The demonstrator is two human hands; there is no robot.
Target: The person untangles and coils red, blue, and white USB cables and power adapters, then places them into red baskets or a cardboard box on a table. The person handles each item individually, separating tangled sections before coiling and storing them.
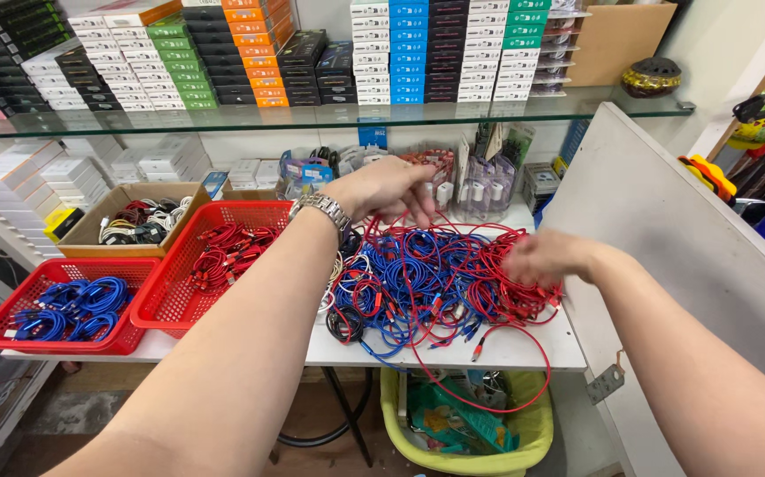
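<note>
Left hand [388, 187] hovers fingers spread, empty, above tangled red and blue cable heap [426, 283] at table's centre; right hand [541, 258] (blurred) rests on heap at 3 o'clock, grip unclear. Risk: red loop [488, 389] overhanging at 6 o'clock drags heap into yellow bin [524, 433]

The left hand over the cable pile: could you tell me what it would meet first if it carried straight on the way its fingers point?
Probably the clear packets of small adapters standing behind the cable pile; the left hand points right and slightly down toward them, though depth is unclear.
</note>
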